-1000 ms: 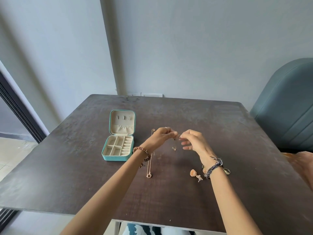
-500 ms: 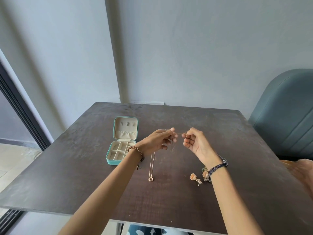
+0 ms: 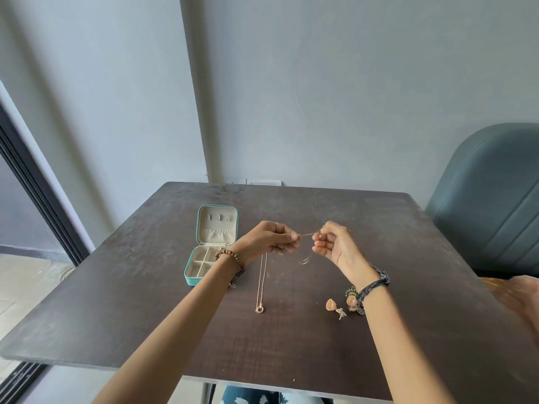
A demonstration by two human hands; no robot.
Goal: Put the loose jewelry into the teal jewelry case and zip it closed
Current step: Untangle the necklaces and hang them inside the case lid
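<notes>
Chain (image 3: pixel 308 234) now taut between hands (image 3: pixel 303 243)

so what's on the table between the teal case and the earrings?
Head view: a thin gold necklace lies lengthwise on the table, between the teal case and the earrings; otherwise bare tabletop.

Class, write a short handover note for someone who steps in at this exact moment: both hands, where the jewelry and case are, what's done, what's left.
Left hand and right hand each pinch one end of a thin chain held above the table.
The teal case lies open, its visible compartments empty.
A necklace and earrings lie loose on the table.
Done: nothing packed yet.
Left: stow everything, then zip the case.
</notes>
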